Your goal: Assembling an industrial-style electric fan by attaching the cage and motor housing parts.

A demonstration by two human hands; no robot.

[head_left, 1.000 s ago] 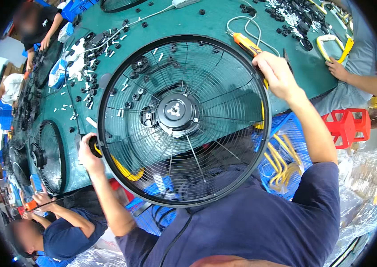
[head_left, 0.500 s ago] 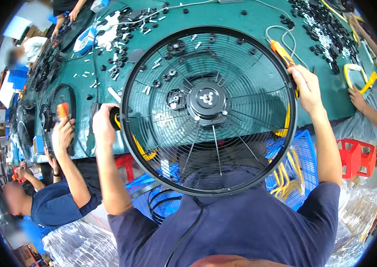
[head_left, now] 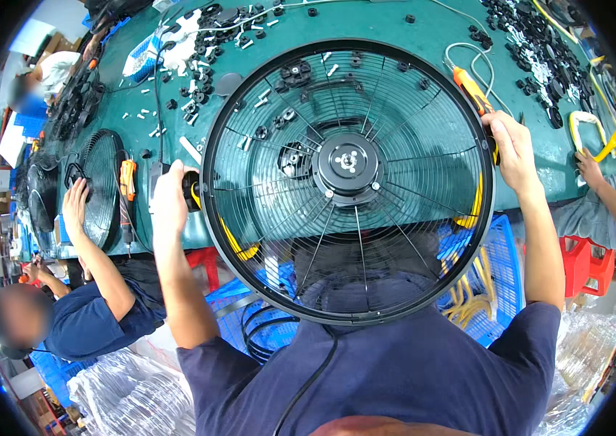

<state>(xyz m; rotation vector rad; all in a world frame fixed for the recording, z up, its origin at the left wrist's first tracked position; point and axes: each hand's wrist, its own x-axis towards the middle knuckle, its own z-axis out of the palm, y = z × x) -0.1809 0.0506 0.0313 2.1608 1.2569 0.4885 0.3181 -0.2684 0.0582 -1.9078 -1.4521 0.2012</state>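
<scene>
Orange driver shifted, unheld | round black fan guard | hub seemingly glossy

A green table is bearing scattered small black parts, white pieces, a blue-and-white bag and a thin grey cord, while a black fan cage and an orange screwdriver are lying toward its left end.

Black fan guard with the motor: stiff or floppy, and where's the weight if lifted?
The fan guard probably stays stiff: continuous round rim, braced by radial spokes. Weight likely sits near the centre, given the chunky motor there. The thin wires might flex if pushed between spokes.
</scene>
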